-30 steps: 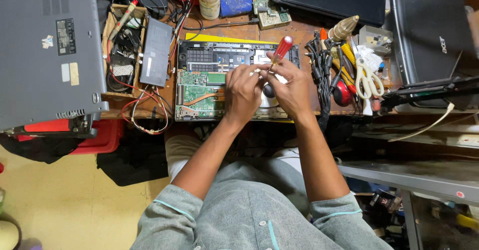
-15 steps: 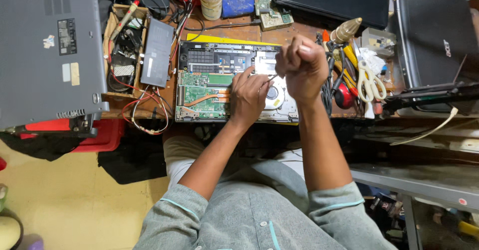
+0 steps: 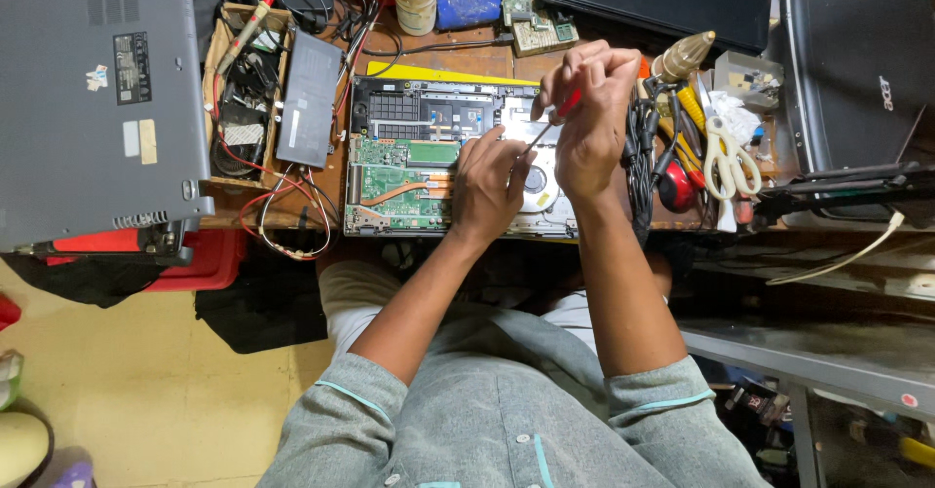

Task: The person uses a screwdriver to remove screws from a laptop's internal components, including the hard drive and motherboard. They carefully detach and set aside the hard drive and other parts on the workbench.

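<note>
Your right hand (image 3: pixel 589 108) grips the screwdriver (image 3: pixel 550 123); your left hand (image 3: pixel 492 191) rests flat on the open laptop (image 3: pixel 409 171). Keep the tip straight, press gently.

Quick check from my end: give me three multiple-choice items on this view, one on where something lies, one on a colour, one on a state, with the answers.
1. Where do the scissors lie?
A. Right of the opened laptop, among the hand tools
B. In the wooden box at the left
C. On the floor

2. What colour is the handle of the screwdriver?
A. Blue
B. Red
C. White

3. What is the state of the laptop under the hands?
A. Lid shut, cover on
B. Wrapped in plastic
C. Bottom cover off, green circuit board bare

Answers:
1 A: the white-handled scissors rest on the bench right of the laptop, beside yellow and red tools.
2 B: red shows in the raised right hand, with the metal shaft slanting down toward the left hand.
3 C: board, copper pipe and fan are all exposed.
</note>
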